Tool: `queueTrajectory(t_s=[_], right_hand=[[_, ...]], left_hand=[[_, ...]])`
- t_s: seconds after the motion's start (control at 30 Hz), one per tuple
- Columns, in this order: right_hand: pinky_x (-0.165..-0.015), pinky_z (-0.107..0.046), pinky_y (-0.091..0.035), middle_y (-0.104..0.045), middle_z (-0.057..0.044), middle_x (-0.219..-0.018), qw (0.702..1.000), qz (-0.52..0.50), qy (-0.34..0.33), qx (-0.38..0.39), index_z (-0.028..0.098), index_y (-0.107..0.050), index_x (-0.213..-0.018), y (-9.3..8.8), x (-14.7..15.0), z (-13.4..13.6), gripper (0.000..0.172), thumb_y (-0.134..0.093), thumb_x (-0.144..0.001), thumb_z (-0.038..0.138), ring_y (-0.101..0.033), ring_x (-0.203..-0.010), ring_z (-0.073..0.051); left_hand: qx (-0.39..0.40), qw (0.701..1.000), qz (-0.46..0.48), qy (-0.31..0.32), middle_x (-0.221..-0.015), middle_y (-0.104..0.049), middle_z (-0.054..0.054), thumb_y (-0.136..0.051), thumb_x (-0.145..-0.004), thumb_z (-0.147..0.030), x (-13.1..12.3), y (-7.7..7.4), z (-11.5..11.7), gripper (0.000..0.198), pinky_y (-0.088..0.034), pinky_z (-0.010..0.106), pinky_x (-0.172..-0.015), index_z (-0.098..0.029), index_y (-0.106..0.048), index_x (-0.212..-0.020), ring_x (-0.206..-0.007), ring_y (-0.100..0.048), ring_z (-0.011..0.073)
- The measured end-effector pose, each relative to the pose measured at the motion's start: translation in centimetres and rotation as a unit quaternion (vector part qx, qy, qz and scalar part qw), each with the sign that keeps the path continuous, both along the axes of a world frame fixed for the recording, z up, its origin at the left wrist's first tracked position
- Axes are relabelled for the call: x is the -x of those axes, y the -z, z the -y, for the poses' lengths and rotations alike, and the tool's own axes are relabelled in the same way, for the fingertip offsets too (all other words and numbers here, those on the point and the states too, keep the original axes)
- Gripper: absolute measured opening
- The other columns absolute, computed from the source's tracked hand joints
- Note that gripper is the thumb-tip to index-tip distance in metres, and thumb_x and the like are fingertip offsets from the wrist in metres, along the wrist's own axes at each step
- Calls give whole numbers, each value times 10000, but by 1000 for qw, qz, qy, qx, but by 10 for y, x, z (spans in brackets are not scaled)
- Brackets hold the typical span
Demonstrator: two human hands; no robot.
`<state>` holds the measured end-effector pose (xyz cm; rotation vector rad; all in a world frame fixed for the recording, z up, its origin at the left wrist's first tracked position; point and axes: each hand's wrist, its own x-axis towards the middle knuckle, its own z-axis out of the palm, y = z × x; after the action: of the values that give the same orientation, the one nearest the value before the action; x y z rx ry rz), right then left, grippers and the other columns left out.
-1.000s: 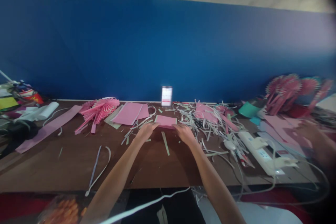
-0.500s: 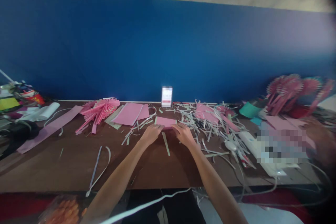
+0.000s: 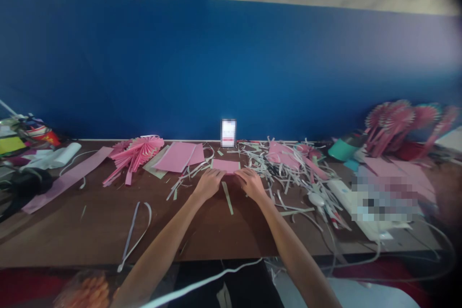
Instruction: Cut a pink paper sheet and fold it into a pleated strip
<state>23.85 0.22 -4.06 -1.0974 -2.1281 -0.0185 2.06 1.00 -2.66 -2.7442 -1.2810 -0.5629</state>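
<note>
A small sheet of pink paper [image 3: 225,165] lies on the brown table in front of me, its near edge turned up in a narrow fold. My left hand [image 3: 210,182] grips that edge at its left end, fingers pressed together. At the right end my right hand [image 3: 250,182] pinches the same edge. My fingertips partly cover the fold. Just below the paper, between my wrists, a pale paper strip [image 3: 227,198] rests on the table.
Pink sheets [image 3: 176,156] and pleated pink paper fans [image 3: 139,151] lie to the left. A heap of white paper offcuts [image 3: 288,166] spreads on the right, near a white power strip [image 3: 353,207]. A lit phone [image 3: 228,133] stands at the back. More fans [image 3: 397,120] stand far right.
The view has shifted very slightly. Both hands stay on the paper's near edge, and a little more of the pink sheet shows beyond my fingers.
</note>
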Motion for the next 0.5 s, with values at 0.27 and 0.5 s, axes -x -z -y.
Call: queueTrajectory(t_s=[0.27, 0.5], right_hand=[[-870, -342, -425, -654, -60, -979, 1000, -7, -6, 14, 219, -639, -1022, 1, 1, 1, 299, -443, -853, 69, -563, -947, -201], [-859, -351, -438, -644, -70, -984, 1000, -25, 6, -3, 212, -604, -1047, -4, 6, 4, 243, -432, -890, 145, -569, -943, -205]], left_hand=[[20, 1000, 5, 9, -1064, -628, 82, -450, -851, -117, -3, -2, 3, 353, -399, 350, -906, -168, -526, -1192, -980, -568, 209], [21, 1000, 17, -8, -1059, -613, 87, -467, -798, -64, -2, -1, 3, 411, -390, 374, -934, -176, -510, -1191, -1019, -547, 216]])
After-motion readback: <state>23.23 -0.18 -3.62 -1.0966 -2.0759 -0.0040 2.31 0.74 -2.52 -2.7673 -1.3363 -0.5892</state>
